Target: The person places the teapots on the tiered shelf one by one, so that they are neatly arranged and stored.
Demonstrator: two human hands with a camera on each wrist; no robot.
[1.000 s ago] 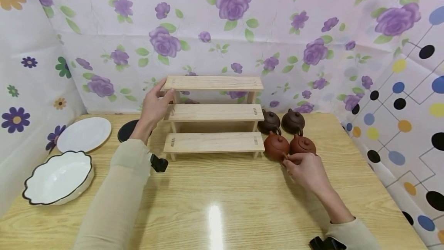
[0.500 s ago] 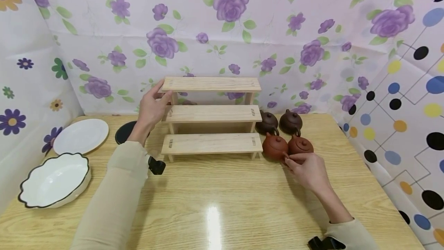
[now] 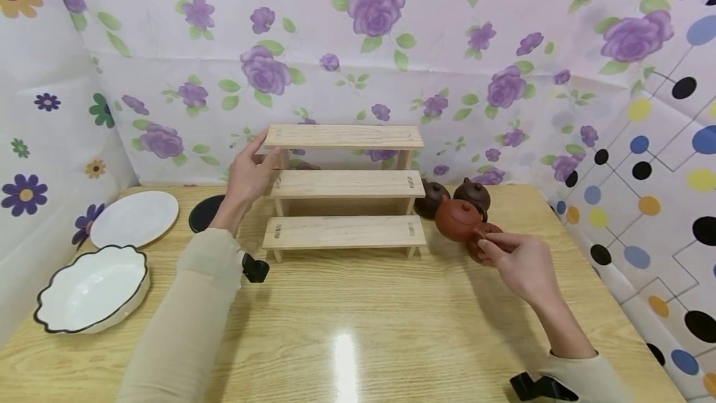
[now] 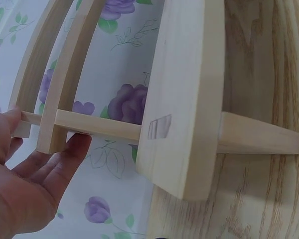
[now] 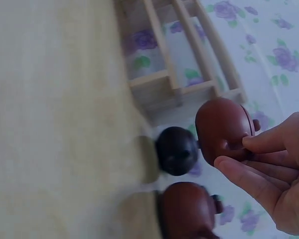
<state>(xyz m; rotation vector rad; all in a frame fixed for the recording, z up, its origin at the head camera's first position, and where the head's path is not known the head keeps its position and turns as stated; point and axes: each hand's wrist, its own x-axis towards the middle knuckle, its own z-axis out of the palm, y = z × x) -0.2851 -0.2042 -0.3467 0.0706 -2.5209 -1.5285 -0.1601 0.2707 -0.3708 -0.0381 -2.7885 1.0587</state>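
A reddish-brown clay teapot point(image 3: 457, 219) is raised off the table, tilted. My right hand point(image 3: 526, 267) pinches its handle between thumb and fingers; the right wrist view shows the teapot's rounded body point(image 5: 220, 127) up close. Partly hidden behind it sits a second reddish teapot point(image 5: 185, 209). Two dark brown teapots point(image 3: 432, 199) stand farther back, beside the right end of a three-tier wooden stand point(image 3: 347, 184). At the stand's left end, my left hand point(image 3: 249, 178) grips the upper part. In the left wrist view, its fingers point(image 4: 65, 162) reach around the upper boards.
To the left lie a white plate point(image 3: 134, 219), a scalloped white bowl with a dark rim point(image 3: 92, 291) and a black round dish point(image 3: 206, 213), partly covered by the left arm. Flowered cloth point(image 3: 330, 30) hangs behind the table point(image 3: 313, 316), and a dotted cloth hangs at the right.
The reddish teapot next to the stand has come up off the table and shifted right in my right hand, now overlapping the other teapots. My left hand stays on the stand.
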